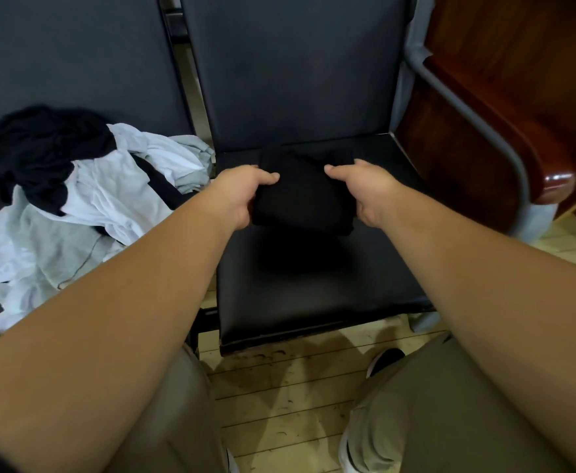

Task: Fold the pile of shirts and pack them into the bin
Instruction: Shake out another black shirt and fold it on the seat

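Closest to me are my two bare forearms, the left forearm [109,319] coming in from 7 o'clock and the right forearm [484,285] from 4 o'clock, with my knees in khaki trousers [177,421] and one dark shoe [387,360] on the pale plank floor [279,387] below them. Both arms meet at the centre of the view over a black padded chair seat [314,285]. My left grip [242,192] and right grip [368,192] are each clamped on an opposite side of a folded black shirt [302,196], thumbs lying on top and fingers tucked underneath out of sight. The shirt is a compact rectangle, and from the dark shadow under its near edge I judge it is held just clear of the seat rather than lying flat on it, though black on black makes that hard to be sure of. At 9 o'clock, on the neighbouring seat, a loose pile of shirts [85,186] in white, grey and black lies heaped and crumpled, well apart from what I hold. At 3 o'clock a glossy wooden armrest [552,186] juts out. No bin shows anywhere in view, so I cannot say what is packed. As I read it, this one shirt is folded and ready to be carried off, while the whole heap at 9 o'clock is left to fold and pack, so the job looks early on.
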Tool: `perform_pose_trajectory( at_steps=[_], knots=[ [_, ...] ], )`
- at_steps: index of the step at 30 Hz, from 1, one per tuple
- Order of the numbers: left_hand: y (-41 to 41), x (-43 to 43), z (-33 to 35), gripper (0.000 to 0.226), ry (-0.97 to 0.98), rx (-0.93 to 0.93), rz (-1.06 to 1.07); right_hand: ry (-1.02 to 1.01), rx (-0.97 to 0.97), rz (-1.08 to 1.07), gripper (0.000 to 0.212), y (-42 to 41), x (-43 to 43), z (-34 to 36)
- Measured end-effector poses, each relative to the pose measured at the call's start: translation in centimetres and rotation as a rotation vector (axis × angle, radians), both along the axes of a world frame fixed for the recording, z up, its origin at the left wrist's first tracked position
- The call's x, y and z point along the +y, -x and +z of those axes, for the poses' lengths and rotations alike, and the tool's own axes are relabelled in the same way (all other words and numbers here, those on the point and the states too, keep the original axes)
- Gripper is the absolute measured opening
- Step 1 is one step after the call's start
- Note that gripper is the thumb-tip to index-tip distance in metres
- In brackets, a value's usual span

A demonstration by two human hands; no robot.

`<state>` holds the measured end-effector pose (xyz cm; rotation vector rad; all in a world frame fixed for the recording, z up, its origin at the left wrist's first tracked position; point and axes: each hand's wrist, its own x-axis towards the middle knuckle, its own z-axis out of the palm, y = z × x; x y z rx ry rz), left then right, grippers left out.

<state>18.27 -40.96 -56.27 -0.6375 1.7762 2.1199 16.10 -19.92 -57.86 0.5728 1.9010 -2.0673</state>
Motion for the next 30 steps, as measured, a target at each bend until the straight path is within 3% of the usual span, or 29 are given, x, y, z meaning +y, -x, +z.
perform_pose_trajectory(
  at_steps=[7,12,15,17,22,30],
  knots=[
    [-3.4,4.1,2.7,0.026,-0.134,0.179,-0.051,0.024,0.094,-0.076,0.104,-3.7,4.0,1.1],
    [-6.0,7.6,3.9,0.029,-0.057,0.240,-0.007,-0.041,0.145,-0.084,0.100,-7.0,7.1,3.5],
    [-7.6,10.8,5.4,0.026,-0.011,0.252,-0.057,-0.036,0.195,-0.133,0.042,-9.8,9.9,5.4],
    [-8.5,13.6,6.4,0.024,-0.008,0.262,-0.097,-0.036,0.212,-0.215,0.020,-11.7,12.1,6.3],
    [-10.9,22.1,7.8,0.034,0.047,0.302,-0.265,-0.064,0.235,-0.457,0.042,-16.5,19.1,7.0],
    [-13.8,37.0,7.8,0.050,0.192,0.379,-0.644,-0.105,0.131,-0.703,0.034,-24.7,32.5,6.3]
  ],
)
